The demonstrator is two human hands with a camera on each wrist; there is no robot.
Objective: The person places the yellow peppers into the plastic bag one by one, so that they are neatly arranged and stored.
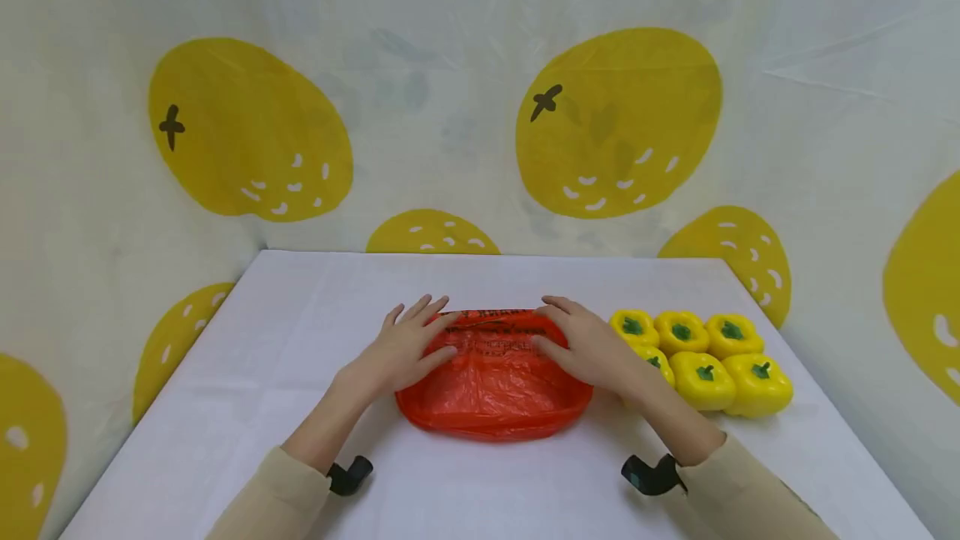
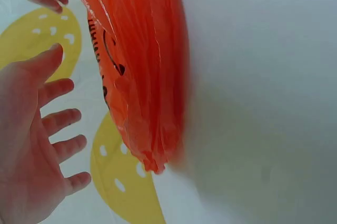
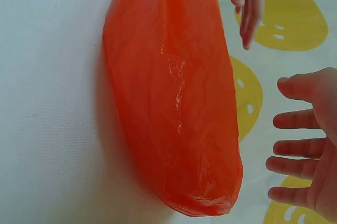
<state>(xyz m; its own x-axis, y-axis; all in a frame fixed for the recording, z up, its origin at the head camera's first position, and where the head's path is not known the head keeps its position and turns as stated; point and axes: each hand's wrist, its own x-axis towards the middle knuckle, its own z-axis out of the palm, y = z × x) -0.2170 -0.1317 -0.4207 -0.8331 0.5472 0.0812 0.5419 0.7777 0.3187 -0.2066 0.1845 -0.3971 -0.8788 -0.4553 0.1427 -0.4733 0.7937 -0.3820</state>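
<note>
Bag, one, red plastic (image 1: 491, 398), thin and glossy, creased, wider than tall as seen from the head; black printing along its upper part, one end gathered into pleats in the left wrist view; placed at the middle of the surface, between the two hands. Left hand (image 1: 405, 348): fingers spread and nearly straight, thumb apart, nothing held; overlaps the bag's left side in the head view, yet a gap shows in the left wrist view. Right hand (image 1: 592, 344): likewise spread wide, nothing held, shown apart from the bag in the right wrist view. Sleeves, two, beige (image 1: 750, 490), with a dark fitting (image 1: 651, 475) at each wrist. Peppers, yellow with green stems (image 1: 705, 379), six showing, grouped in two rows right of the bag, one partly behind the right arm. Surface (image 1: 322, 298), white. Backdrop, pale cloth (image 1: 435, 132), printed with large yellow fruit.
</note>
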